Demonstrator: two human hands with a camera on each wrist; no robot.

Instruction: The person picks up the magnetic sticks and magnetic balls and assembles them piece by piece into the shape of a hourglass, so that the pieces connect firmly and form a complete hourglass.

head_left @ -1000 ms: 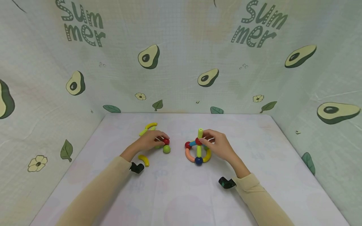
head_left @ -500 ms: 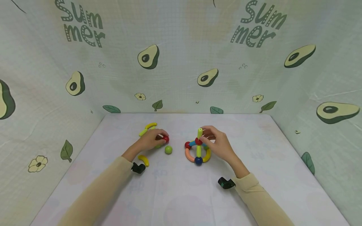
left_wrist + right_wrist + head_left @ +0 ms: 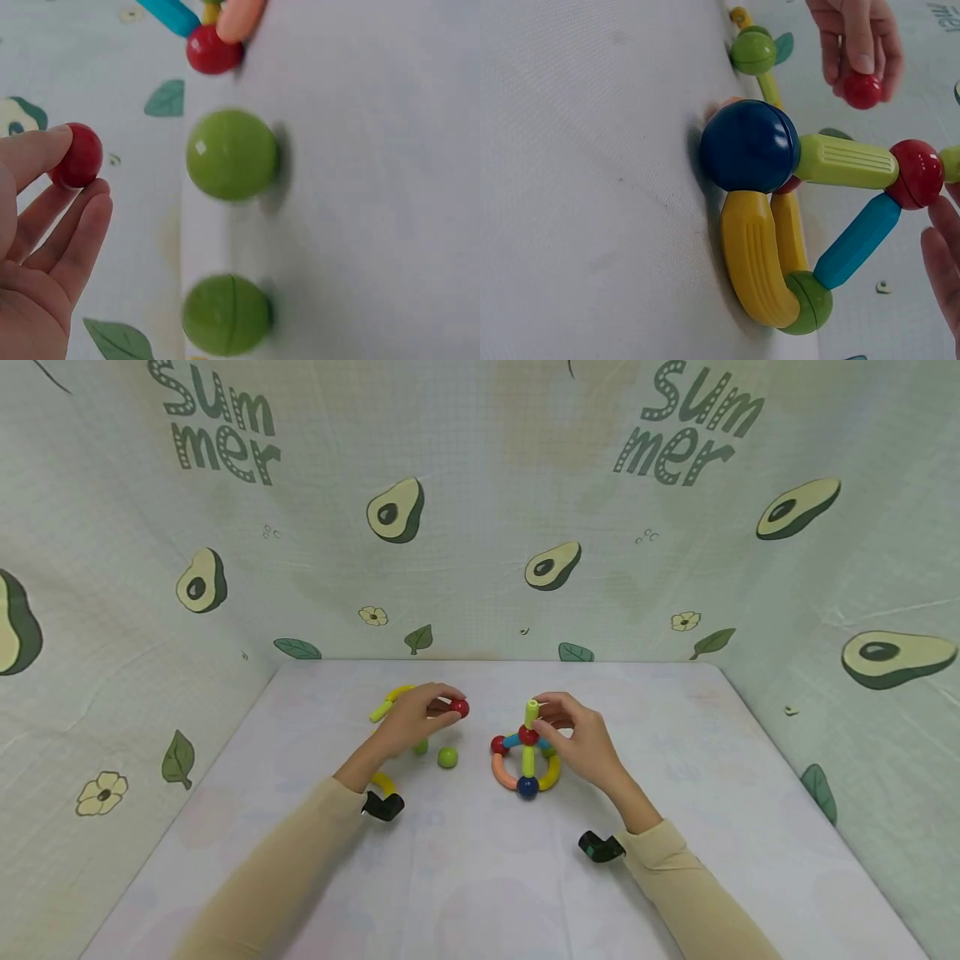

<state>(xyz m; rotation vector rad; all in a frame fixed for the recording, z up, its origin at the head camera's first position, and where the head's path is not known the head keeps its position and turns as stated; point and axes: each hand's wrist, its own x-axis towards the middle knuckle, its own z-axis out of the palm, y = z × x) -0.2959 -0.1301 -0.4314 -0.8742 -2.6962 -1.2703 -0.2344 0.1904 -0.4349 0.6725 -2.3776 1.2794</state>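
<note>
My left hand (image 3: pixel 417 720) pinches a red ball (image 3: pixel 78 156) between thumb and fingertips, held up off the table. To its right stands a toy frame of balls and rods: a dark blue ball (image 3: pixel 750 146) at the base, curved yellow rods (image 3: pixel 754 259), a curved salmon rod (image 3: pixel 503 771), blue rods (image 3: pixel 857 240) and an upright yellow-green rod (image 3: pixel 847 161) with a red ball (image 3: pixel 916 174) on it. My right hand (image 3: pixel 582 733) holds the short yellow-green rod (image 3: pixel 532 713) on top, fingertips beside that red ball.
Two green balls, one nearer (image 3: pixel 447 757) and one partly behind the left hand (image 3: pixel 421 747), rest on the white table (image 3: pixel 480 877). A curved yellow rod (image 3: pixel 386 783) lies by the left wrist, and a yellow-green rod (image 3: pixel 381 711) farther back. A printed cloth (image 3: pixel 480 510) encloses the table.
My left hand has lifted the red ball away from beside the green ball and carried it up and right. The green ball shifted slightly right. My right hand stays at the frame.
</note>
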